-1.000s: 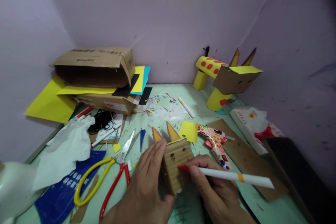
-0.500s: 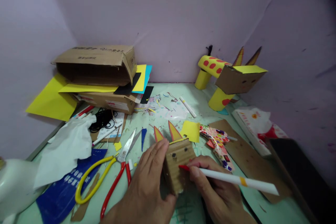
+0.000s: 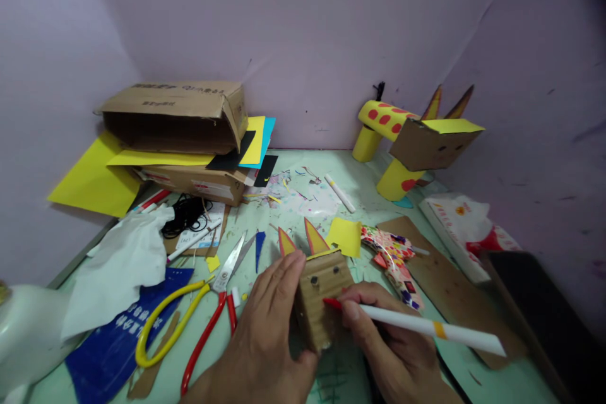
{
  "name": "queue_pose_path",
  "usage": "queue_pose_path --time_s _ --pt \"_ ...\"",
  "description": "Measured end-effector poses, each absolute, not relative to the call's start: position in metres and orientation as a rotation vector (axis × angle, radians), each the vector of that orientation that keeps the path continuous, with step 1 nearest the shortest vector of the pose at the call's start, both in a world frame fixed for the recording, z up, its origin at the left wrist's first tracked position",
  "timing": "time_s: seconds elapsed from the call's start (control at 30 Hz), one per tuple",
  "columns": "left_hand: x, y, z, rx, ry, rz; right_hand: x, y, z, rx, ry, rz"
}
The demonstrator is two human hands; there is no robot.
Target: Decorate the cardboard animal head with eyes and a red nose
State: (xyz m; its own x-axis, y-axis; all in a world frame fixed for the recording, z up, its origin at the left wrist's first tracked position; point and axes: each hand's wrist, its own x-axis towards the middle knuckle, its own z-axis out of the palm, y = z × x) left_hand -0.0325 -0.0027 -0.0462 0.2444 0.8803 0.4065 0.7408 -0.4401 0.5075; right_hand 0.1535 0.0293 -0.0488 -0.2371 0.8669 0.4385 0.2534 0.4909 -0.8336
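a small corrugated cardboard head (image 3: pixel 322 297), boxy with two dot eyes and pointed orange-and-yellow ears, is seen at lower centre of the frame on the pale green table (image 3: pixel 497 379). it is cupped by the left hand (image 3: pixel 265 334), fingers loosely spread along its side. a white marker (image 3: pixel 426 325) with a red tip is pinched in the closed right hand (image 3: pixel 388 341), tip touching the cardboard face. yellow- and red-handled scissors (image 3: pixel 199 309) are lying just to the left
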Motion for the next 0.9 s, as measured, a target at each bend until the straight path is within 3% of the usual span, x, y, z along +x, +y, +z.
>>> queue_pose_path --time_s 0.9 --pt "-0.0268 -0.0035 -0.0442 2.242 1.609 0.996 0.1526 0.0299 -0.0425 -1.008 -1.748 0.747"
